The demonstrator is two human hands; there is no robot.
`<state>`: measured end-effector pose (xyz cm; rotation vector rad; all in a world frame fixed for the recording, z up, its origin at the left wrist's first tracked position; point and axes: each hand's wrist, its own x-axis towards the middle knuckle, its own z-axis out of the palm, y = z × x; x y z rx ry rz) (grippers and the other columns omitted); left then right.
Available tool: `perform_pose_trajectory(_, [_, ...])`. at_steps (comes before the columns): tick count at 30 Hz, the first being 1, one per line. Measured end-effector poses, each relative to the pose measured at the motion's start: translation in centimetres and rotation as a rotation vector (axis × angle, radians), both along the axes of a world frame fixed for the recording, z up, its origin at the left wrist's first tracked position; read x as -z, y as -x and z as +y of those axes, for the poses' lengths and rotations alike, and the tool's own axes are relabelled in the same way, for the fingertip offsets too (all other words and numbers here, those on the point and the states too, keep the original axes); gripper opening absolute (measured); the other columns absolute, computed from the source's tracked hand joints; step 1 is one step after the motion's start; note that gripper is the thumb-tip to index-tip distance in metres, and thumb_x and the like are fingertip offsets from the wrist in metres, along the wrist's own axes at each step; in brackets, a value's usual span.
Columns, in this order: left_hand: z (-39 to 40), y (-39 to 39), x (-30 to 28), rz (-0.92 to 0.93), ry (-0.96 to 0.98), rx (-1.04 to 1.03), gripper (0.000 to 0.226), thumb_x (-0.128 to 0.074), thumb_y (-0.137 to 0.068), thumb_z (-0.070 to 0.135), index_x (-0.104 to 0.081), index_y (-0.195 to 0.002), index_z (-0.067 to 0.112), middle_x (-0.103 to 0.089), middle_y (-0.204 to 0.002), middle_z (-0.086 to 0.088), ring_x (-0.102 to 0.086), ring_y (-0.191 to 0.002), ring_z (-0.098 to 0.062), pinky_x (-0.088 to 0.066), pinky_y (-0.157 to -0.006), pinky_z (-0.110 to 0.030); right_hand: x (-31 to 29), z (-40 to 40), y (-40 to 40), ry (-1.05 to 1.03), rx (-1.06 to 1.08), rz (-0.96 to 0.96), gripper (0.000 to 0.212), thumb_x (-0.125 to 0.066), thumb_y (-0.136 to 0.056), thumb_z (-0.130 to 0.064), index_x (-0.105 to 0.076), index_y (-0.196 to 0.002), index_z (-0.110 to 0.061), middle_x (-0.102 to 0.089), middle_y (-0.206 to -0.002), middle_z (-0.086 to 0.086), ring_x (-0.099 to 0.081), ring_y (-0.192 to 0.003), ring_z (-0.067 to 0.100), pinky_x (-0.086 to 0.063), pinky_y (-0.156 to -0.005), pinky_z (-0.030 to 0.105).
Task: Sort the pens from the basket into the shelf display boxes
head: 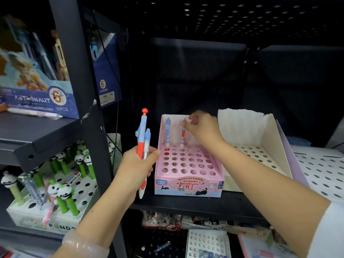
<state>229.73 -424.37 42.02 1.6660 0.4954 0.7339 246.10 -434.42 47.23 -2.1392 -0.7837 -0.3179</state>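
Observation:
A pink display box [188, 187] with rows of round holes stands on the dark shelf. A blue pen [167, 132] and a red pen [183, 134] stand upright in its back row. My right hand [202, 128] pinches the top of the red pen. To the left of the box, my left hand [136, 165] grips two pens upright: a large blue-and-red pen with a red knob [142, 131] and a smaller blue-capped pen [147, 143]. The basket is not in view.
A white holed display box [260, 155] stands to the right of the pink one. A panda pen display [61, 185] fills the lower left shelf. Blue pen boxes [42, 97] sit upper left. More boxes [206, 243] lie on the shelf below.

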Motion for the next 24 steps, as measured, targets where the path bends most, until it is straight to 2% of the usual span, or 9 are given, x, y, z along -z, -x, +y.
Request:
perform_pose_trajectory(2, [-0.1,0.2,-0.4,-0.011,-0.022,0.014,0.017,-0.065,-0.084,0.025,-0.058,-0.074,0.014,-0.048,-0.043,0.01,-0.045,-0.04,-0.002,-0.041,-0.047,-0.019,-1.1,-0.6,1.9,-0.165,-0.164,0.03,0.015,-0.067,-0.084,-0.032,-0.067,-0.091,-0.019,-0.062,-0.08,-0.012,-0.056,-0.071,-0.004,-0.044,-0.069,0.017])
perform_pose_trajectory(4, [-0.2,0.1,-0.9,-0.029,-0.012,0.02,0.028,-0.069,-0.081,0.026,-0.048,-0.067,0.013,-0.044,-0.042,0.01,-0.042,-0.04,-0.005,-0.04,-0.048,-0.022,-1.7,-1.0,4.4,-0.168,-0.456,0.173,0.006,-0.066,-0.084,-0.032,-0.066,-0.08,-0.027,-0.062,-0.074,-0.017,-0.057,-0.066,-0.011,-0.046,-0.063,0.011])
perform_pose_trajectory(7, [-0.6,0.0,-1.4,-0.038,-0.005,0.036,0.036,-0.074,-0.075,0.031,-0.043,-0.066,0.017,-0.042,-0.045,0.009,-0.041,-0.042,-0.009,-0.037,-0.049,-0.027,-1.6,-0.8,6.9,-0.135,-0.661,0.346,0.007,-0.066,-0.084,-0.031,-0.062,-0.083,-0.025,-0.063,-0.078,-0.011,-0.059,-0.068,-0.005,-0.051,-0.066,0.016])
perform_pose_trajectory(9, [-1.1,-0.1,-1.5,-0.02,-0.022,0.061,0.03,-0.074,-0.075,0.031,-0.047,-0.069,0.017,-0.046,-0.044,0.011,-0.044,-0.042,-0.005,-0.037,-0.05,-0.025,-1.4,-0.7,7.5,-0.179,-0.66,0.4,0.011,-0.068,-0.084,-0.026,-0.058,-0.082,-0.021,-0.061,-0.076,-0.002,-0.059,-0.065,0.003,-0.052,-0.065,0.022])
perform_pose_trajectory(11, [-1.6,-0.1,-1.5,-0.003,-0.034,0.089,0.024,-0.072,-0.077,0.03,-0.053,-0.073,0.017,-0.052,-0.043,0.012,-0.048,-0.042,-0.002,-0.039,-0.049,-0.021,-1.3,-0.9,7.4,-0.201,-0.642,0.418,0.011,-0.066,-0.085,-0.02,-0.057,-0.08,-0.02,-0.062,-0.076,0.003,-0.059,-0.064,0.007,-0.051,-0.061,0.018])
perform_pose_trajectory(14, [-2.0,0.3,-1.6,-0.03,0.036,0.188,0.022,-0.069,-0.077,0.035,-0.055,-0.075,0.017,-0.056,-0.048,0.01,-0.05,-0.045,-0.003,-0.041,-0.047,-0.016,-1.1,-1.5,6.9,-0.322,-0.678,0.519,0.006,-0.059,-0.09,-0.01,-0.06,-0.087,-0.015,-0.065,-0.079,0.002,-0.062,-0.068,0.007,-0.053,-0.069,0.016])
perform_pose_trajectory(17, [-2.2,0.5,-1.7,-0.062,0.121,0.253,0.028,-0.057,-0.085,0.039,-0.056,-0.077,0.012,-0.058,-0.055,0.007,-0.051,-0.047,-0.006,-0.044,-0.046,-0.017,-1.0,-2.3,6.0,-0.479,-0.724,0.613,0.014,-0.049,-0.094,-0.004,-0.06,-0.095,-0.01,-0.066,-0.08,-0.001,-0.061,-0.073,0.006,-0.052,-0.071,0.015])
perform_pose_trajectory(20, [-2.2,0.2,-1.5,-0.061,0.074,0.205,0.026,-0.055,-0.089,0.037,-0.054,-0.081,0.012,-0.057,-0.053,0.008,-0.049,-0.046,-0.006,-0.042,-0.045,-0.016,-1.1,-2.7,5.9,-0.459,-0.706,0.642,0.017,-0.047,-0.097,-0.011,-0.063,-0.097,-0.011,-0.067,-0.082,-0.002,-0.062,-0.076,0.008,-0.053,-0.072,0.016])
perform_pose_trajectory(24, [-2.0,-0.4,-1.4,-0.062,-0.014,0.121,0.019,-0.062,-0.084,0.036,-0.053,-0.078,0.02,-0.054,-0.051,0.012,-0.048,-0.045,-0.001,-0.039,-0.044,-0.013,-1.2,-2.1,6.1,-0.353,-0.577,0.563,0.012,-0.06,-0.09,-0.023,-0.062,-0.095,-0.012,-0.067,-0.082,0.007,-0.064,-0.069,0.01,-0.055,-0.067,0.018])
